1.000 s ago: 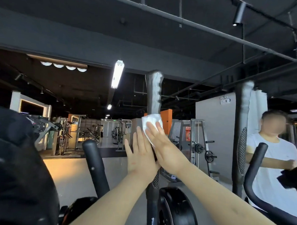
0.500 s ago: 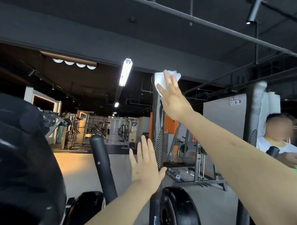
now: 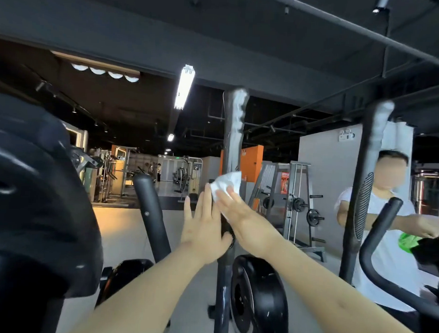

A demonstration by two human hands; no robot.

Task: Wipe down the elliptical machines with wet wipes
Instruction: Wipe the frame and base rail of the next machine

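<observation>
Right hand (image 3: 246, 223) slid wipe (image 3: 225, 185) down handle (image 3: 233, 141) to left hand (image 3: 204, 231).

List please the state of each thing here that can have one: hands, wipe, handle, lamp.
Left hand, open, fingers straight, against the side of the handle.
Right hand, open, fingers straight, pressing the wipe on the handle.
Wipe, crumpled, under the right fingers.
Handle, upright, touched at mid-height.
Ceiling lamp, lit.

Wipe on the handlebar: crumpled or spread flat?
Crumpled: the wet wipe shows folds and creases, pressed against the upright handlebar by the flat right hand.
</observation>
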